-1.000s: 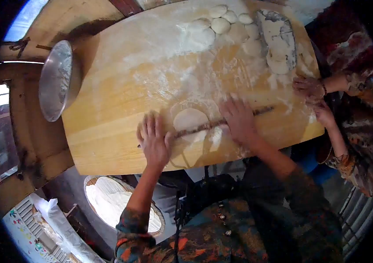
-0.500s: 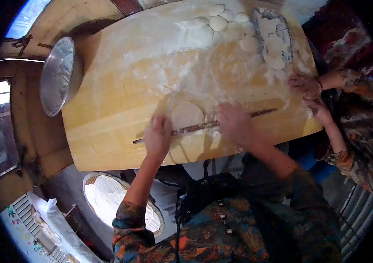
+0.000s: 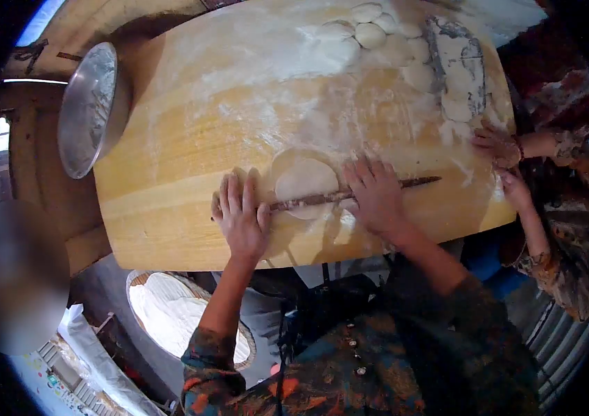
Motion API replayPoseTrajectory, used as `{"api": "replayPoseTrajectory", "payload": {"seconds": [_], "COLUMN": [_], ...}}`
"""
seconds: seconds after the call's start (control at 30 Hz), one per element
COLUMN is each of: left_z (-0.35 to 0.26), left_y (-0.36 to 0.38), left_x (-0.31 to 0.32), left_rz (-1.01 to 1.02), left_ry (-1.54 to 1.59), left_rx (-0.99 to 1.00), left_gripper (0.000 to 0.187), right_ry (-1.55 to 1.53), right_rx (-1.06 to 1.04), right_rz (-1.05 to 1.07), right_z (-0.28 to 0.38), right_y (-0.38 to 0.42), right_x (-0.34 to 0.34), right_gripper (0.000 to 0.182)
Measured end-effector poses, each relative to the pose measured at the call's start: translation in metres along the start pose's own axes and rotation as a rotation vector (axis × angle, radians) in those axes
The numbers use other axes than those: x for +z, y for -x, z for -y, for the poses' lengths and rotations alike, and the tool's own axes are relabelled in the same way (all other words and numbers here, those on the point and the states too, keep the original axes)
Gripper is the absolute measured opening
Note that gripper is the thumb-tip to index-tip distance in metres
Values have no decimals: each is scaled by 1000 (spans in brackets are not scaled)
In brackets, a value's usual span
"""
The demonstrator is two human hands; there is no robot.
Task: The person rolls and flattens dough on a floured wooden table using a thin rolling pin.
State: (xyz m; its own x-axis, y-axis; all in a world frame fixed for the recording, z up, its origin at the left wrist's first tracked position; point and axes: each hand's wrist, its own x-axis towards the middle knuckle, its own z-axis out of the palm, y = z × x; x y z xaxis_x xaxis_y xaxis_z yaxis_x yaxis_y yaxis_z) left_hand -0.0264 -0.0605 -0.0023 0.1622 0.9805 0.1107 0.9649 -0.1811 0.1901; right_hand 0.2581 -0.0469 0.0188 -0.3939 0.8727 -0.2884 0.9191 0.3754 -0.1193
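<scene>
A slim, tapered wooden rolling pin (image 3: 312, 200) lies across a thin round of dough (image 3: 303, 177) on the floured wooden board (image 3: 190, 152). My left hand (image 3: 242, 216) rests palm down over the pin's left end, its fingers stretched forward and spread. Over the pin to the right of the dough, my right hand (image 3: 376, 197) lies flat with fingers extended. The palms hide parts of the pin. Its right tip sticks out beyond my right hand. The dough's far part shows beyond the pin, and a smaller part shows on the near side.
A metal bowl (image 3: 76, 132) with flour stands at the board's left edge. Several dough rounds (image 3: 370, 35) lie at the back, beside a dark floury slab (image 3: 478, 76). Another person's hands (image 3: 495, 143) are at the right edge. Below the board is a round basket (image 3: 130, 281) with white contents.
My fingers have straightened from being curled around the pin to lying stretched over it. The camera view has shifted slightly. A blurred round shape has appeared at the left edge.
</scene>
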Motion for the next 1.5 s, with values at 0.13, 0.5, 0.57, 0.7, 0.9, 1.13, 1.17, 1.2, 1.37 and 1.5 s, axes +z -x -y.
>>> {"api": "replayPoseTrajectory", "payload": {"seconds": [0.13, 0.5, 0.57, 0.7, 0.9, 1.13, 1.17, 1.2, 1.37, 1.5], "left_z": [13, -36, -24, 25, 21, 1, 4, 7, -31, -33], "left_y": [-70, -30, -14, -44, -89, -29, -65, -93, -104, -38], "left_x": [18, -20, -6, 13, 19, 11, 18, 18, 3, -22], "left_rz": [-135, 277, 207, -142, -134, -81, -141, -211, 227, 523], "left_ry": [-72, 471, 352, -83, -80, -25, -37, -46, 419, 470], "left_rx": [-139, -292, -289, -61, -120, -37, -87, -130, -114, -464], "left_gripper": [49, 22, 26, 31, 47, 53, 50, 47, 24, 19], "right_ry": [53, 58, -41, -41, 129, 99, 34, -26, -104, -33], "right_rx": [91, -181, -25, 100, 112, 100, 92, 87, -102, -151], "right_rz": [-349, -448, -302, -291, -377, -227, -286, -355, -250, -209], "right_z": [-12, -3, 8, 7, -13, 2, -5, -12, -22, 10], "right_y": [-65, 20, 22, -41, -84, -50, -67, -84, -54, 17], "right_x": [-3, 38, 35, -5, -16, -1, -7, -13, -7, 12], "right_gripper": [71, 66, 68, 70, 70, 69, 69, 69, 65, 67]}}
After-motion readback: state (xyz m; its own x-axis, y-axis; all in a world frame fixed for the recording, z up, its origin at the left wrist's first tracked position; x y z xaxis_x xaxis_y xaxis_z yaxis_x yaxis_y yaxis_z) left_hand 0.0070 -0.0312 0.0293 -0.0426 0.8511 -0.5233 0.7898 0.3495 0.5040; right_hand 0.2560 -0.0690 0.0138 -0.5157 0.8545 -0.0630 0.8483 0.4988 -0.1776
